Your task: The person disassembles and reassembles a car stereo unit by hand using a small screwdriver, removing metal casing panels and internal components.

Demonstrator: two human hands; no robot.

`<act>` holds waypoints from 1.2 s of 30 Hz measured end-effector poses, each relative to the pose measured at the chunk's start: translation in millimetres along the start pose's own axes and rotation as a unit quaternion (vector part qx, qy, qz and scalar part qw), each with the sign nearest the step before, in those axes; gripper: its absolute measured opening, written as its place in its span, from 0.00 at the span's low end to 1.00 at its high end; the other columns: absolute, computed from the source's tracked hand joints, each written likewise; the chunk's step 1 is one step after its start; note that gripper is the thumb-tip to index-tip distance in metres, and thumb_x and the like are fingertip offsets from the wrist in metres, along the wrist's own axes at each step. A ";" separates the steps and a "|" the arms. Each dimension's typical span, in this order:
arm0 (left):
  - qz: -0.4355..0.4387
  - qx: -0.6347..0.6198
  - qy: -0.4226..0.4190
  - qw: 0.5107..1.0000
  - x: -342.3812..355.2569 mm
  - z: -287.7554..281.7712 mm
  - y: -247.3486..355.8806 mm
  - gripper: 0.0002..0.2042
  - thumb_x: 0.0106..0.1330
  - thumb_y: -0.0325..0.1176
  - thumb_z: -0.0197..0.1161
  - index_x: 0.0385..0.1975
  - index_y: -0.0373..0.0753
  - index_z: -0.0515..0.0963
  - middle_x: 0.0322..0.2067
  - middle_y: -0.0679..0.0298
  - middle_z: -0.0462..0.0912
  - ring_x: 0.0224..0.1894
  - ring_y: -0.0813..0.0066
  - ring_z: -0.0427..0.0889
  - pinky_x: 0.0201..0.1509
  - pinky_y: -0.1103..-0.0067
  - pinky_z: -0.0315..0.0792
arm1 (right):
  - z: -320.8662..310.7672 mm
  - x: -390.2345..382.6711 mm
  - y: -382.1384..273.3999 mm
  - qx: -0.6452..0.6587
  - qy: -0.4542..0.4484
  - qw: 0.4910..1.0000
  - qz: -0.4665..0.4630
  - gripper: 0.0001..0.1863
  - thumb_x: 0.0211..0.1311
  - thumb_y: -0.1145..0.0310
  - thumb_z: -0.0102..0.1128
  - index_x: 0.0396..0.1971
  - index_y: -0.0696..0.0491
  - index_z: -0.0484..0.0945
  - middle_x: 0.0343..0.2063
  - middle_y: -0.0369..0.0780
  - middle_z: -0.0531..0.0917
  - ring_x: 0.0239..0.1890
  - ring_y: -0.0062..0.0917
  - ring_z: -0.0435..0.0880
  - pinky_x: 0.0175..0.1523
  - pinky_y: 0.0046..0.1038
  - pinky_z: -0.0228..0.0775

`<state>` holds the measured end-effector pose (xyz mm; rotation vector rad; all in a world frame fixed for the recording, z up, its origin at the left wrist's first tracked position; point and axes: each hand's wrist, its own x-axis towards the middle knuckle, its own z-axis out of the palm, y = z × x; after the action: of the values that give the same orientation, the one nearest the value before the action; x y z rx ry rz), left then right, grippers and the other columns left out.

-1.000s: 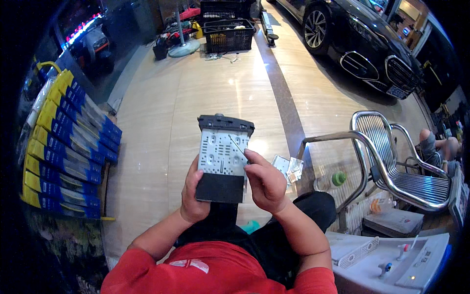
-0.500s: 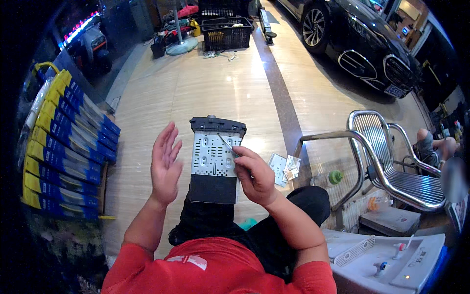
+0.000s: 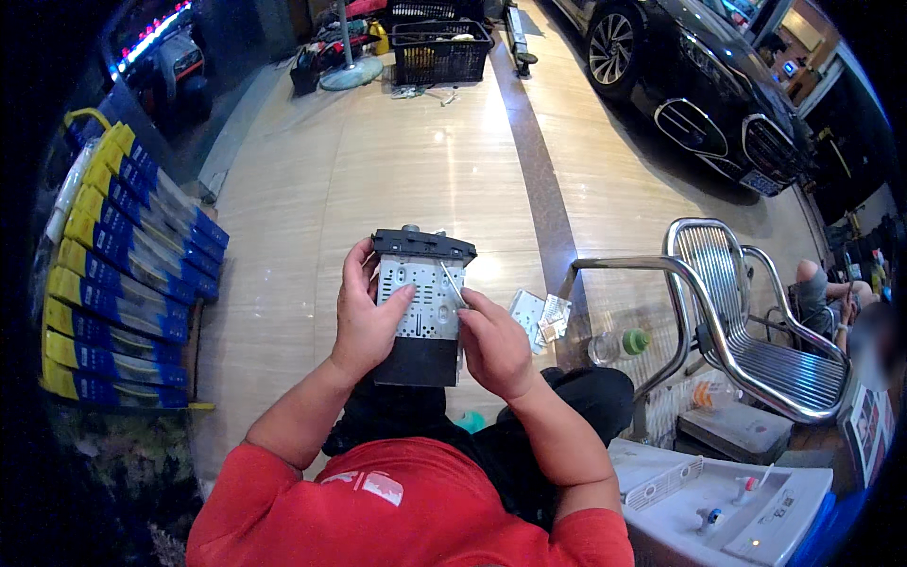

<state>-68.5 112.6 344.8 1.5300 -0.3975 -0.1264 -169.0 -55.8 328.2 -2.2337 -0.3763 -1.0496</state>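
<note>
A car stereo (image 3: pixel 421 298) with a perforated silver metal casing, a black front panel at its far end and a dark lower part rests over my lap. My left hand (image 3: pixel 370 317) grips its left side, thumb lying on the metal face and fingers around the edge. At the right edge, my right hand (image 3: pixel 495 342) is closed on a thin silver rod (image 3: pixel 452 282), whose far end points up over the casing. The rod's near end is hidden in my fingers, so its kind does not show. This hand also touches the stereo's side.
Metal plates (image 3: pixel 540 317) lie on the floor beside a bottle with a green cap (image 3: pixel 635 341). A steel chair (image 3: pixel 746 331) and a water dispenser (image 3: pixel 727 506) stand right, near another seated person. Boxed packs (image 3: pixel 132 283) line the left; a black car (image 3: pixel 699 104) and crate (image 3: pixel 439 57) are farther off.
My left hand, which was raised open beside the stereo, has moved right and taken hold of its left side. My right hand stays at the right edge with the rod.
</note>
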 end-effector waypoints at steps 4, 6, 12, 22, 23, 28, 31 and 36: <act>-0.016 0.011 -0.019 1.000 3.1 -4.5 -1.7 0.36 0.61 0.18 0.62 0.69 0.27 0.51 0.63 0.45 0.68 0.64 0.61 0.72 0.68 0.70 0.66 | -5.3 3.7 7.1 -0.009 -0.004 1.000 -0.011 0.14 0.51 0.80 0.64 0.41 0.62 0.77 0.46 0.55 0.82 0.42 0.46 0.85 0.45 0.37 0.81; -0.042 0.016 -0.017 0.999 1.9 -4.9 3.7 0.37 0.62 0.18 0.61 0.70 0.26 0.49 0.63 0.45 0.69 0.64 0.61 0.71 0.69 0.70 0.65 | -5.9 6.5 9.6 0.002 -0.003 1.000 -0.022 0.14 0.51 0.80 0.64 0.40 0.63 0.77 0.45 0.55 0.82 0.42 0.46 0.85 0.44 0.38 0.81; -0.027 0.057 -0.008 0.998 0.6 -6.4 5.1 0.39 0.63 0.19 0.61 0.72 0.26 0.48 0.62 0.48 0.71 0.61 0.66 0.74 0.65 0.73 0.69 | -8.7 13.4 11.8 0.017 -0.003 0.999 -0.047 0.16 0.49 0.86 0.63 0.40 0.63 0.74 0.42 0.57 0.82 0.40 0.47 0.85 0.42 0.37 0.80; -0.044 0.036 0.012 0.998 -0.7 -7.8 5.0 0.34 0.64 0.19 0.62 0.70 0.25 0.57 0.55 0.53 0.78 0.53 0.73 0.80 0.59 0.77 0.73 | 0.4 1.9 26.3 0.005 -0.012 0.995 -0.095 0.15 0.52 0.79 0.64 0.41 0.64 0.79 0.44 0.55 0.82 0.43 0.47 0.85 0.46 0.40 0.82; -0.045 0.012 0.014 0.999 -1.0 -6.2 4.6 0.33 0.64 0.18 0.62 0.69 0.25 0.58 0.56 0.53 0.78 0.54 0.74 0.79 0.59 0.78 0.73 | 1.2 2.8 26.3 0.005 -0.009 0.994 -0.108 0.15 0.52 0.78 0.64 0.41 0.63 0.79 0.44 0.54 0.82 0.44 0.46 0.85 0.47 0.40 0.82; -0.038 -0.024 0.009 0.999 -0.4 -8.5 -0.8 0.32 0.63 0.17 0.62 0.68 0.25 0.60 0.59 0.53 0.75 0.56 0.73 0.78 0.59 0.78 0.74 | 2.7 10.6 21.9 -0.005 -0.013 0.994 -0.106 0.15 0.52 0.78 0.64 0.41 0.62 0.80 0.45 0.53 0.82 0.44 0.46 0.85 0.48 0.39 0.82; -0.031 0.006 0.025 0.999 -0.1 -12.4 -6.8 0.31 0.62 0.17 0.63 0.67 0.25 0.62 0.60 0.54 0.71 0.57 0.71 0.78 0.60 0.77 0.74 | 5.1 10.9 24.1 -0.005 -0.012 0.994 -0.110 0.15 0.52 0.78 0.64 0.41 0.62 0.80 0.45 0.53 0.82 0.44 0.46 0.85 0.48 0.39 0.82; -0.008 0.061 0.035 0.997 -0.3 -14.3 -2.2 0.31 0.61 0.19 0.65 0.66 0.24 0.63 0.57 0.55 0.71 0.55 0.70 0.79 0.59 0.77 0.75 | 10.7 10.9 25.4 0.000 -0.014 0.994 -0.112 0.14 0.53 0.78 0.64 0.42 0.63 0.80 0.46 0.53 0.82 0.45 0.47 0.85 0.49 0.39 0.82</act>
<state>-63.7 126.1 342.7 1.6541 -0.3433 -0.0620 -143.2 -68.2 320.6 -2.2450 -0.6513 -1.1326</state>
